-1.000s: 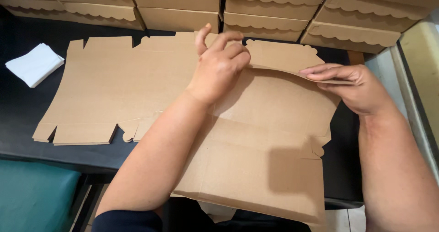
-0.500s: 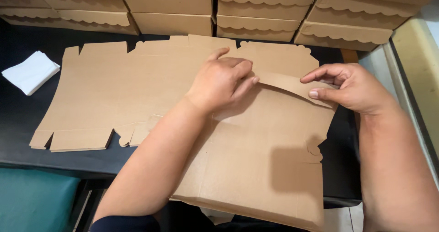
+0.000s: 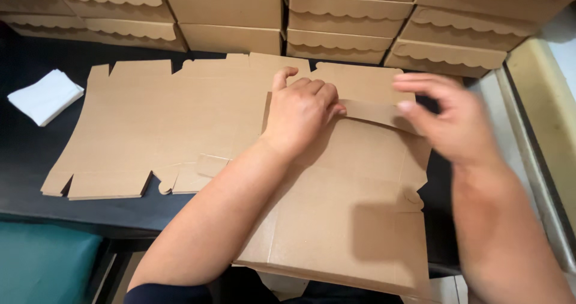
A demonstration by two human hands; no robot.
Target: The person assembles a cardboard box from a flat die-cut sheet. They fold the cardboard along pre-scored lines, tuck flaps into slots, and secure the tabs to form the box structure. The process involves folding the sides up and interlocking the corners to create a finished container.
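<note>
Cardboard flap under curled hands

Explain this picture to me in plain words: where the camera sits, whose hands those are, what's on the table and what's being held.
There is no machine here. The single view comes from a camera worn on a person's head, looking down at their own two bare hands. The left hand presses flat on a brown cardboard box blank lying on a dark table. The right hand is blurred and hovers by a folded-up cardboard flap; whether it touches the flap cannot be told. Another flat blank lies to the left, with a small white stack of paper beyond it. Finished scallop-edged boxes are stacked along the back.
</note>
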